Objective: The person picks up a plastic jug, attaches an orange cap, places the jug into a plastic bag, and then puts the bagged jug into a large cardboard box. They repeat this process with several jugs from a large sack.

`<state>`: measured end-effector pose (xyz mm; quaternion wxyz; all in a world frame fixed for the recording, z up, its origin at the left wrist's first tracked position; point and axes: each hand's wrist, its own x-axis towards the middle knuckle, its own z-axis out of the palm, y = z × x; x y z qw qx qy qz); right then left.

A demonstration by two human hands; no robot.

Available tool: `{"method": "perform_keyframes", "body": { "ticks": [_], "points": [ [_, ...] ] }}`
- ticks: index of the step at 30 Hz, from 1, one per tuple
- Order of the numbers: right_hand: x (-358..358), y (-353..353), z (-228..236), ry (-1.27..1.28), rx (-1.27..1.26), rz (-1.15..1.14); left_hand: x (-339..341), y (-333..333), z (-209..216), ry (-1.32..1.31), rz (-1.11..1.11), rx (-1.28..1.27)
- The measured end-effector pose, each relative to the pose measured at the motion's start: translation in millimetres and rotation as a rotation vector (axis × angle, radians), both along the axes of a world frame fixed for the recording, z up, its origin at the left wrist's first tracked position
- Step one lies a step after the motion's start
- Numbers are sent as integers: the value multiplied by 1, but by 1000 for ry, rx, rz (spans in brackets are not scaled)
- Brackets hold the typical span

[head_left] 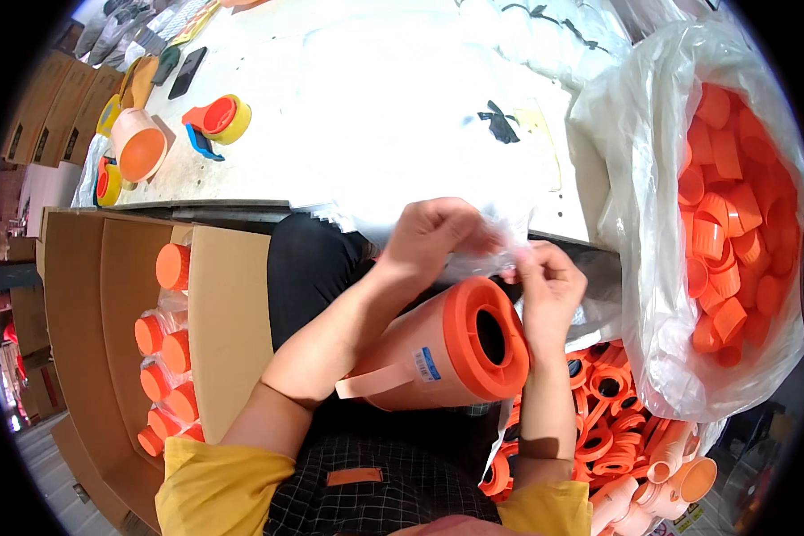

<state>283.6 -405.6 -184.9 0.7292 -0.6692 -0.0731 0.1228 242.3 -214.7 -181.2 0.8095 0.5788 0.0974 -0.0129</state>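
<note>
A pale orange jug [415,353] is lying tilted on the lap [305,277], between the forearms, its bright top facing right. Just beyond, by the near edge of the desk [241,179], the right hand [549,279] is pinching clear film [481,265] between thumb and fingers; the left hand [431,239] is forming a loose curl at the film, its fingertips blurring, so its hold cannot be told. Good handling is probably needing light pinches and a gentle, even pull, sparing the film from tearing, and level knees, as the jug is looking free to roll. A sack [665,335] of orange caps [728,241] is standing at the desk's right edge; tape [230,122] is sitting toward the left edge.
</note>
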Motion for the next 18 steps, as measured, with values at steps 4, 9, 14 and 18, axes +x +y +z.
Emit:
{"method": "perform_keyframes", "body": {
  "ticks": [4, 9, 14, 18],
  "points": [
    [7, -1, -8, 17, -6, -22, -13, -2, -4, -123, 67, -67],
    [29, -24, -35, -115, -106, -126, -30, 12, 1, -90, 139, -347],
    [46, -74, -84, 647, 751, -243, -35, 41, -19, -111, -117, 489],
    [-77, -42, -97, -286, -48, -476, -83, 36, 25, -176, 256, 468]
  ]
}}
